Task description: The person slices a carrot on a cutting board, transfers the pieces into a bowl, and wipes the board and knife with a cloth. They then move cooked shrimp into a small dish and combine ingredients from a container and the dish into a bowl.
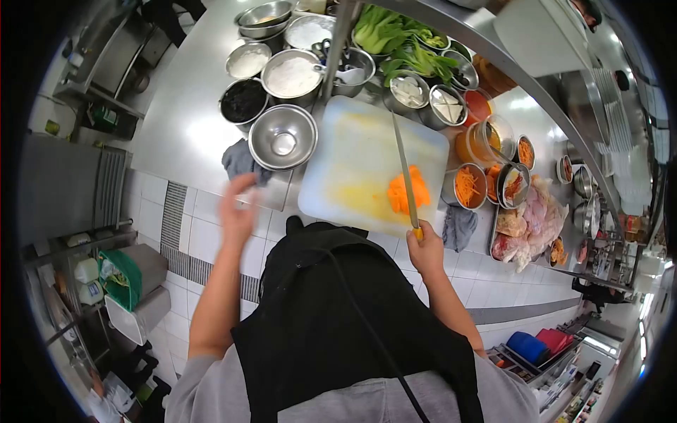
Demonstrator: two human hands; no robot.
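My right hand (427, 248) is closed round the yellow handle of a long kitchen knife (403, 156). Its blade points away from me over a white cutting board (338, 151) with yellow stains. Orange slices, apparently carrot (398, 194), lie in a small heap beside and under the blade. My left hand (238, 215) is raised off the board to the left, slightly blurred, with fingers apart and nothing visible in them. Nearest to it are a grey cloth (241, 161) and a steel bowl (283, 137) with nothing in it.
Bowls of white powder (292, 75) and a dark food (243, 102) stand at the back left. Leafy greens (409, 42) lie behind the board. To the right are shredded carrot (467, 185), another grey cloth (460, 227) and raw poultry (532, 222). A steel shelf (522, 74) overhangs the right.
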